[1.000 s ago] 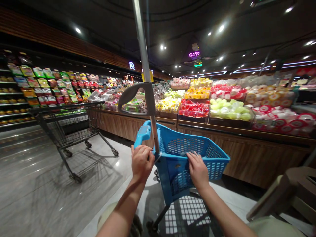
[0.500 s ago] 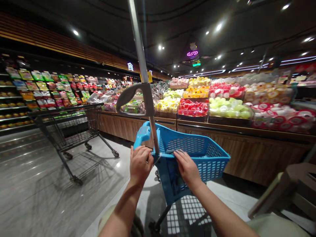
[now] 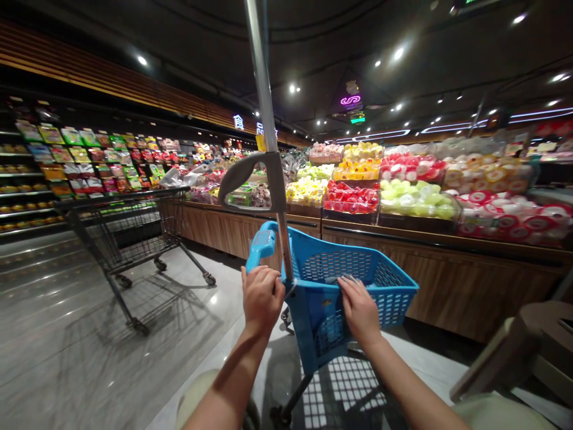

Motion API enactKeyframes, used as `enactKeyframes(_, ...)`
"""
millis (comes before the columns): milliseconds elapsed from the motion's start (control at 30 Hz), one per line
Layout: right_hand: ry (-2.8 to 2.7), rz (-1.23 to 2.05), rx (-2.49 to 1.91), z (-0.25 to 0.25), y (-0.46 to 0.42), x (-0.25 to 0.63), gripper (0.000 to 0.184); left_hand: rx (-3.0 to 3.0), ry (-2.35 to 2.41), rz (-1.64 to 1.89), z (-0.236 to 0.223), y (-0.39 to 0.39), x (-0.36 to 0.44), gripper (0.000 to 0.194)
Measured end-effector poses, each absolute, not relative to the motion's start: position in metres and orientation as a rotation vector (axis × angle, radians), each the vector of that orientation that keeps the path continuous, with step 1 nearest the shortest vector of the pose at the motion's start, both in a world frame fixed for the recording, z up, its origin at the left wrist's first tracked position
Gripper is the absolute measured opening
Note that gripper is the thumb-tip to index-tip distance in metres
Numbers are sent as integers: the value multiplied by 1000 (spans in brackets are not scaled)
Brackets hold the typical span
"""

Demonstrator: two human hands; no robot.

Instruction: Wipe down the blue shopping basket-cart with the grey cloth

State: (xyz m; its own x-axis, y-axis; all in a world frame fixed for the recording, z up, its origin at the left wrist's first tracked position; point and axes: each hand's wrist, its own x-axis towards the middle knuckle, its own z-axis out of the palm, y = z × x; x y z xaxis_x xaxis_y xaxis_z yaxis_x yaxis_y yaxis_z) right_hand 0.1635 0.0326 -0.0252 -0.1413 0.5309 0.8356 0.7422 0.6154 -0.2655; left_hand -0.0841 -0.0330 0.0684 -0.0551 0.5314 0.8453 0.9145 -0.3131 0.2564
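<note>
A blue plastic shopping cart (image 3: 313, 334) with perforated basket walls stands right in front of me. My left hand (image 3: 263, 298) is closed around the lower part of its blue handle (image 3: 261, 248), at the near left corner. The fingers of my right hand (image 3: 360, 307) are hooked over the near rim, with the fingertips partly hidden inside the basket. A metal pole (image 3: 259, 77) with a grey loop-shaped grip (image 3: 274, 185) rises upright at the corner beside my left hand. A white tie sits near the pole's lower end.
A dark wire shopping cart (image 3: 134, 233) stands on the grey floor to the left. Behind the blue cart runs a wood-fronted counter (image 3: 430, 280) piled with packed fruit (image 3: 416, 200). A brown stool-like object (image 3: 528, 334) is at the right. Shelves of colourful packets (image 3: 89, 158) line the left.
My right hand has slid to the right along the basket's near rim. My left hand stays on the handle. The view has shifted slightly.
</note>
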Motion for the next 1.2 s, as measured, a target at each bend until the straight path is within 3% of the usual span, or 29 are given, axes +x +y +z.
enactKeyframes(333, -1853, -138, -908, 14, 4, 89, 40, -1824, -1556, -1316, 69, -36, -79, 18)
enactKeyframes(567, -2019, -171, -811, 1, 19, 114, 47, -1904, -1526, -1250, 70, -36, -90, 20)
enactKeyframes(900, -1985, -254, -950, -28, 44, 188, 42, -1903, -1526, -1257, 69, -37, -86, 20)
enactKeyframes(1200, -1849, -226, -1046, -14, 24, 135, 44, -1826, -1561, -1306, 71, -37, -74, 17)
